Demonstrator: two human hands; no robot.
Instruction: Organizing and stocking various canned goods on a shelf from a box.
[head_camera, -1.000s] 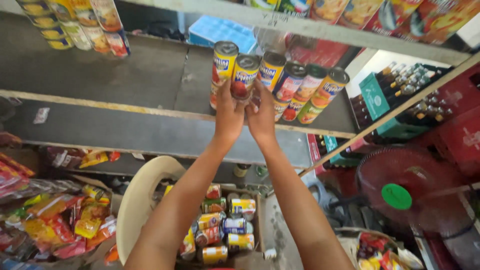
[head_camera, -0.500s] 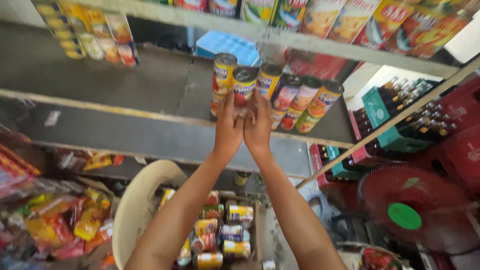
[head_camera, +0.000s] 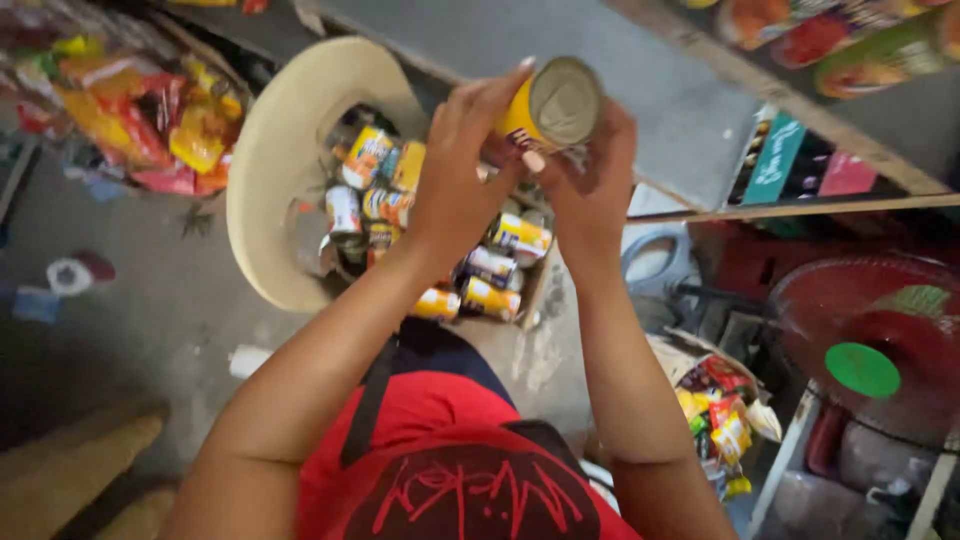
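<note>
Both hands have come down from the shelf row of cans, and the view now tilts toward the floor. Left hand (head_camera: 462, 165) and right hand (head_camera: 590, 185) meet at chest height around one yellow-labelled can (head_camera: 548, 108), held on its side with its grey metal end facing the camera. Left fingers curl over the top and near side of the can; the right hand cups it from below and behind. Both hands are clenched on it.

Below the hands sits an open cardboard box (head_camera: 535, 290) on the floor, filled with more cans (head_camera: 500, 265), mostly yellow and red labels, lying on their sides. A pale round plastic stool (head_camera: 270, 190) stands just beside the box, at its left. Bright snack packets (head_camera: 140, 115) hang or pile at upper left. Grey shelf board (head_camera: 640, 90) runs diagonally behind the can. A red fan with green hub (head_camera: 865, 350) stands at lower right. Person wears a red shirt (head_camera: 450, 460).
</note>
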